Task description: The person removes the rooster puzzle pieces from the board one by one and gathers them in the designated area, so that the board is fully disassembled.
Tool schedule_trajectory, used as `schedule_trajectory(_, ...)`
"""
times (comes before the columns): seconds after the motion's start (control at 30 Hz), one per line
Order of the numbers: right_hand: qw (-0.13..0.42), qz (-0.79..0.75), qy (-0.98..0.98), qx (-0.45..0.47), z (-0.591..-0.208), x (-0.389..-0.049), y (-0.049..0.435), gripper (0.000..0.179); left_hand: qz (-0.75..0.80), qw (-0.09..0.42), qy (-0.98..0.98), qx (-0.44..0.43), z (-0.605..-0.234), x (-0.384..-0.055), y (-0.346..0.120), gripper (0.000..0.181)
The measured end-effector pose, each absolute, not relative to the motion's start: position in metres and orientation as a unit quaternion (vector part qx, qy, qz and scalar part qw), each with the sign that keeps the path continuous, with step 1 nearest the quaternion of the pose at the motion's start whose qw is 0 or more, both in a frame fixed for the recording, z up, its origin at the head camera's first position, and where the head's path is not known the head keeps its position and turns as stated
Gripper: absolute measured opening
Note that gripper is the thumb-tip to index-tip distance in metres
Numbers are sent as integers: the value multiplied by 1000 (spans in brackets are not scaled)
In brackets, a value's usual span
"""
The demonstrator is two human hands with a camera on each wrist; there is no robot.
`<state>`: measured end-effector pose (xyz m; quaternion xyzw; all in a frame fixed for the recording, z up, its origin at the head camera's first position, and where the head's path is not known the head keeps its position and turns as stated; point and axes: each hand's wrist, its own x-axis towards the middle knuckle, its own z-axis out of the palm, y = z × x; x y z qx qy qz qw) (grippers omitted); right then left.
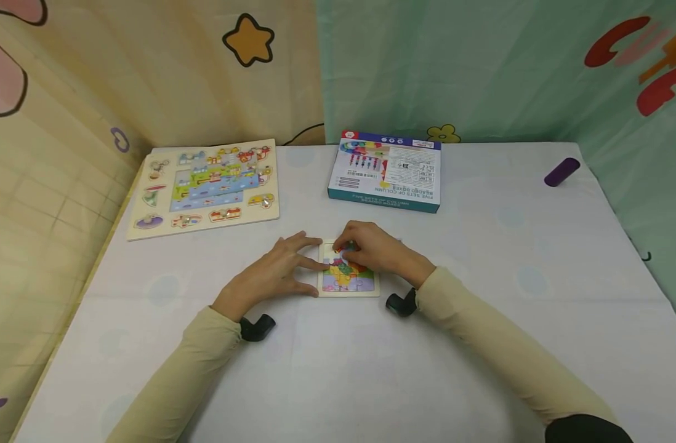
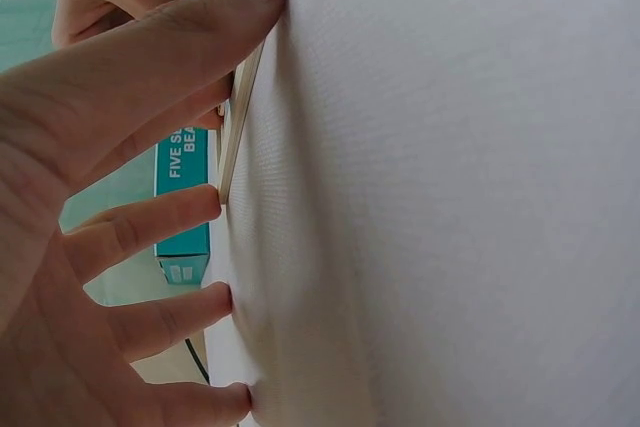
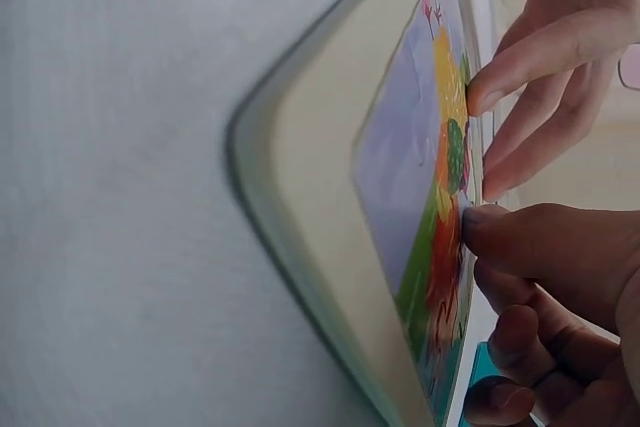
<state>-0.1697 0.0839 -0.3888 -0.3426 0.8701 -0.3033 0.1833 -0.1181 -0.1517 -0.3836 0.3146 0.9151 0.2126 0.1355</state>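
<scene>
A small square jigsaw puzzle [image 1: 349,283] in a pale wooden frame lies flat on the white table in the head view. My left hand [image 1: 274,267] is at its left side with fingers spread; the thumb touches the near corner and another finger reaches onto the picture. My right hand [image 1: 377,249] is over the far part of the puzzle. Its thumb and index finger pinch a small puzzle piece at the upper left of the picture, mostly hidden by the fingers. The right wrist view shows the right thumb [image 3: 545,247] low against the picture surface [image 3: 400,177].
A larger wooden peg puzzle board [image 1: 205,191] lies at the back left. Behind the small puzzle is a boxed bead set [image 1: 385,172]. A dark purple cylinder [image 1: 562,171] lies at the far right. Printed curtains [image 1: 454,67] hang along the back edge.
</scene>
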Motion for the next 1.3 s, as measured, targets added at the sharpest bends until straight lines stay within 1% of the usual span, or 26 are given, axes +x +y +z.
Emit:
schedule_trajectory(0.6,163,-303,880,-326,-391,-168,82,16,213,139,916,310,-384,-117,-152,51)
schedule_trajectory(0.87,164,-311,877,-327,-391,-166,84,18,221,139,915,307,-385,-116,-153,51)
schedule_trajectory(1.0,170,-306,878,-326,-389,-165,85,27,221,141,914,308,-384,-117,-152,51)
schedule_trajectory(1.1,178,-308,883,-305,-387,-163,87,36,221,143,915,307,-384,-117,-152,51)
schedule_trajectory(1.13,178,-307,886,-299,-386,-163,88,37,221,143,915,306,-384,-117,-152,51)
schedule_trajectory(1.3,159,-295,903,-268,-383,-161,92,27,217,140,916,308,-383,-117,-151,51)
